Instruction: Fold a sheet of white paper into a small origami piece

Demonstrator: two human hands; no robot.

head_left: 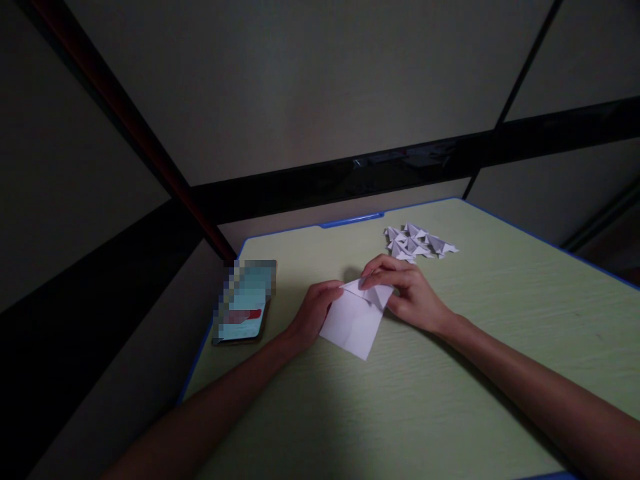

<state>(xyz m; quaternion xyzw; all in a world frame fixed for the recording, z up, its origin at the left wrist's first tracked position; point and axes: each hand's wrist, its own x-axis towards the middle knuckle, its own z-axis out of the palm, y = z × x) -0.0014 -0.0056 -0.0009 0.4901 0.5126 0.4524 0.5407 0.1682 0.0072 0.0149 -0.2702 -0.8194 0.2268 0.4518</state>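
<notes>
A small white sheet of paper (353, 327) is held between both hands a little above the table, its far edge folded over into a flap. My left hand (315, 310) is closed on its left side, thumb on top near the far left corner. With its fingers over the folded part, my right hand (407, 290) pinches the far right side, and its thumb is partly under the paper. Just beyond that hand lies a cluster of several folded white paper pieces (413, 241) with pointed tips.
On the left of the pale green table (500, 287) a phone (245, 303) lies with its screen lit, partly blurred. A blue strip (353, 220) sits at the far table edge. Behind it rise grey panels (320, 93) with a dark glossy band.
</notes>
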